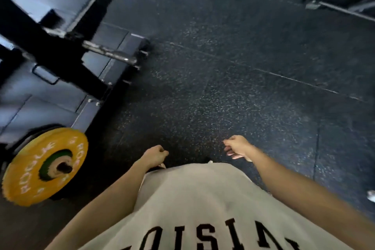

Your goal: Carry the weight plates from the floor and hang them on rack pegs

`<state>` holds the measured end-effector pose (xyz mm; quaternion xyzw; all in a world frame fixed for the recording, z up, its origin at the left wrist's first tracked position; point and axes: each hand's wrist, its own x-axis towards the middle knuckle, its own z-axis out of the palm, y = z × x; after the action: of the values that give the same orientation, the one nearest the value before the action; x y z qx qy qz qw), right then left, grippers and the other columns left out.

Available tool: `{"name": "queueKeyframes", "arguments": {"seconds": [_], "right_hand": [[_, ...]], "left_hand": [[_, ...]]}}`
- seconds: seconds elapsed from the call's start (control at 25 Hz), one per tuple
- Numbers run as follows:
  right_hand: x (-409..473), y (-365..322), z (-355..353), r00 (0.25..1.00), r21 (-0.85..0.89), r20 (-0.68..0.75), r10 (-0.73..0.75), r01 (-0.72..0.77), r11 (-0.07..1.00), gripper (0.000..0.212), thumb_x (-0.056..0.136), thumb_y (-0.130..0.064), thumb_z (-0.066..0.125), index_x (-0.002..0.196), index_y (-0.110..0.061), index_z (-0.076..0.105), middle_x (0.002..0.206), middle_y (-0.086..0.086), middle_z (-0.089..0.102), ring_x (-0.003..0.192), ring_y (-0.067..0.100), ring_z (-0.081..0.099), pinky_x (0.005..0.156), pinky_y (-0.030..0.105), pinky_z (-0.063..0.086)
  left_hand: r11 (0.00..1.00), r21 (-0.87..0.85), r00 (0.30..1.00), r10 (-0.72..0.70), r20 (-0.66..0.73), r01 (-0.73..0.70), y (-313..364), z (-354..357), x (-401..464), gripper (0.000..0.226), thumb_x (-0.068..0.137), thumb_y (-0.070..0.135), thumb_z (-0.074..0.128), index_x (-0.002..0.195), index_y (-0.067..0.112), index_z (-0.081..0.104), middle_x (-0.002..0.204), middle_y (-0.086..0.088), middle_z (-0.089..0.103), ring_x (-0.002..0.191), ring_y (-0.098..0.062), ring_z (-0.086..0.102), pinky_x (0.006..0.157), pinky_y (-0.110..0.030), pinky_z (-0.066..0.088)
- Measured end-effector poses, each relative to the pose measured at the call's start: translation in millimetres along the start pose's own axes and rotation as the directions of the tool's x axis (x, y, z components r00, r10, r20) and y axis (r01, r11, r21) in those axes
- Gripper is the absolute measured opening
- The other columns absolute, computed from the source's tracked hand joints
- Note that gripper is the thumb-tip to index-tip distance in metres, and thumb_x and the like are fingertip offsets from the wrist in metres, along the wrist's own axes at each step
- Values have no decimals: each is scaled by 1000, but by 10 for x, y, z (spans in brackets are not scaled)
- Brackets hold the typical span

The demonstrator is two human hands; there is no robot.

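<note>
Yellow plate (45,166) hangs on a low peg of the rack (58,53), at the left edge of the floor (223,87); darker plates sit behind it, details blurred. One bare steel peg (110,53) juts out higher up. No loose plate shows on the floor in view.

Left hand (155,156): fingers curled in, holding nothing. Right hand (236,147): fingers loosely curled, also holding nothing. Both hang in front of the shirt (203,209), well apart from the rack.

Handling, judged: bumper plate, likely heavy, stiff, with a rubbery face that should not slip much. Best hold probably both hands on opposite rim edges, or fingers hooked through the centre hole. Line hole to peg before letting weight down; keep fingers off the hole's back side.
</note>
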<state>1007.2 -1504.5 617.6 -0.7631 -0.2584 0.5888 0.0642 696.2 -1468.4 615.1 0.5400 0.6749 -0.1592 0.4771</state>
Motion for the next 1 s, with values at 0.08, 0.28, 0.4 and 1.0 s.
{"name": "queueKeyframes", "arguments": {"seconds": [0.08, 0.28, 0.4, 1.0], "right_hand": [[54, 176, -321, 999, 26, -27, 23, -22, 999, 14, 99, -26, 53, 94, -14, 57, 85, 6, 64, 72, 20, 61, 59, 27, 49], [316, 412, -992, 989, 115, -57, 138, -130, 985, 14, 99, -24, 52, 100, -11, 57, 86, 7, 63, 68, 19, 61, 60, 28, 52], [611, 357, -1349, 978, 111, -66, 197, -189, 976, 16, 97, -25, 53, 106, -12, 57, 78, 4, 61, 62, 17, 60, 56, 24, 49], [2645, -2398, -3721, 955, 25, -269, 123, -121, 992, 34, 95, -26, 57, 63, -17, 47, 86, 16, 60, 80, 25, 53, 68, 32, 34]], "left_hand": [[998, 50, 999, 46, 9, -47, 423, 48, 134, 28, 97, 33, 52, 117, 15, 62, 119, -6, 63, 106, -22, 59, 89, -33, 47], [991, 102, 996, 86, -9, -85, 1387, -92, 699, 24, 95, 32, 54, 109, 15, 64, 117, -8, 65, 106, -24, 59, 87, -32, 45], [990, 108, 995, 94, 18, -96, 1894, -190, 1164, 22, 96, 30, 54, 108, 15, 64, 118, -8, 65, 107, -24, 58, 87, -31, 43], [987, 130, 989, 80, 122, -96, 4564, -2233, 3545, 25, 99, 28, 51, 115, 11, 60, 97, -9, 63, 84, -24, 60, 79, -34, 49]]}}
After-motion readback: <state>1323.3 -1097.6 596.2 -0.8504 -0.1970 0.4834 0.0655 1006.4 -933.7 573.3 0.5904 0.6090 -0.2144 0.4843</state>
